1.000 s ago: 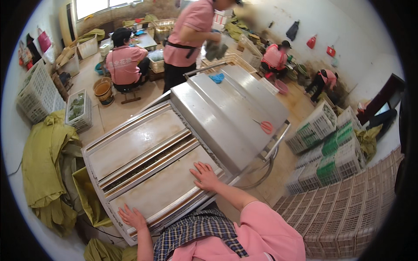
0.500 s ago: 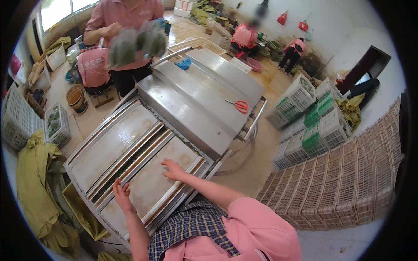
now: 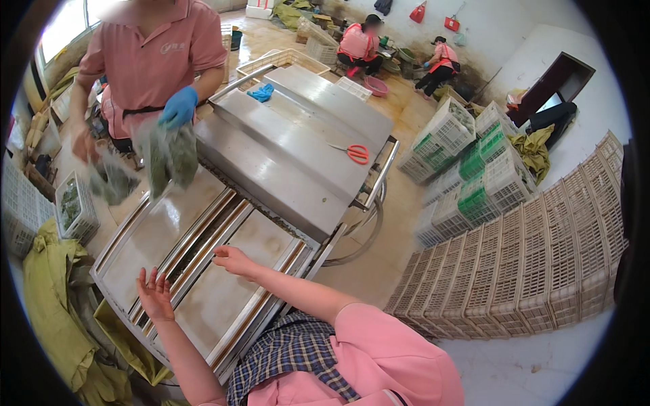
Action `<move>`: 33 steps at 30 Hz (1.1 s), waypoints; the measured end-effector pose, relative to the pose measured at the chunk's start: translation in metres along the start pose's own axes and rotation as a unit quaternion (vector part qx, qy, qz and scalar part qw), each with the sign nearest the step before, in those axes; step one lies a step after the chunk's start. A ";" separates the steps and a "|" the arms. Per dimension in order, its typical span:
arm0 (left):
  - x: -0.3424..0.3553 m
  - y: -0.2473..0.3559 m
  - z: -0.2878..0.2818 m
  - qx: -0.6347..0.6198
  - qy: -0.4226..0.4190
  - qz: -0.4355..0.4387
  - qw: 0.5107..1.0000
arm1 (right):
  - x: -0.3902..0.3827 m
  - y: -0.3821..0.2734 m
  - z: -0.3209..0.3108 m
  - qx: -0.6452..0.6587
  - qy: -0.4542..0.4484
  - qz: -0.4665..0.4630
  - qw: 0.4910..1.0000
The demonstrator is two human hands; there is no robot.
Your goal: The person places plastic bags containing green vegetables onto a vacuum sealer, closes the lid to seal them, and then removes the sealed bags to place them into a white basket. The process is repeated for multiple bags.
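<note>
My left hand [image 3: 156, 296] is raised above the left end of the metal sealing bars [image 3: 215, 238], palm up with its fingers spread and nothing in it. Over the near pale plate [image 3: 233, 284] of the packing machine hovers my right hand [image 3: 235, 261], its fingers loosely bent and holding nothing. Across the machine stands a co-worker, one hand in a blue glove [image 3: 179, 107]. That person holds clear bags of green leaves [image 3: 169, 157] over the far plate [image 3: 159, 233]; another such bag [image 3: 112, 177] hangs from the co-worker's other hand.
The machine's steel lid [image 3: 284, 145] carries red-handled scissors [image 3: 357, 154] and a crumpled blue glove [image 3: 261, 93]. White crates [image 3: 484, 193] and a long row of stacked baskets [image 3: 508, 271] stand to the right. Olive-green sheeting [image 3: 57, 304] lies on the left.
The co-worker has come closer and lowered the bags toward the far plate. My two hands have shifted left, and my left fingers have spread. The whole view has moved slightly.
</note>
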State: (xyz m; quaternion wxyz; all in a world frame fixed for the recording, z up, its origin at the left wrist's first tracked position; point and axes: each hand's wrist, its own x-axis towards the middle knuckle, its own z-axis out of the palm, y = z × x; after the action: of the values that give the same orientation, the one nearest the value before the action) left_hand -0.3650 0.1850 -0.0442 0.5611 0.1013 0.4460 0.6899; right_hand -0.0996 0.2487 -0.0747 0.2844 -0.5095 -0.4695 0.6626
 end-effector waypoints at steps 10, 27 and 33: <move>0.035 -0.009 -0.042 -0.089 0.063 -0.038 0.993 | 0.033 -0.010 0.020 0.136 -0.006 0.048 0.990; -0.036 -0.065 -0.002 -0.003 0.118 -0.117 0.986 | -0.002 0.005 0.015 0.164 -0.139 0.176 0.961; -0.045 -0.081 0.006 0.010 0.060 -0.115 0.991 | -0.005 -0.030 0.024 -0.060 -0.135 0.135 0.980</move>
State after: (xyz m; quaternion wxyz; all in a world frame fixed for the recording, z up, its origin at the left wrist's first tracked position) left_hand -0.2902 0.1470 -0.0841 0.6082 0.0130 0.4944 0.6209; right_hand -0.1232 0.2482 -0.0444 0.0956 -0.4904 -0.4692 0.7281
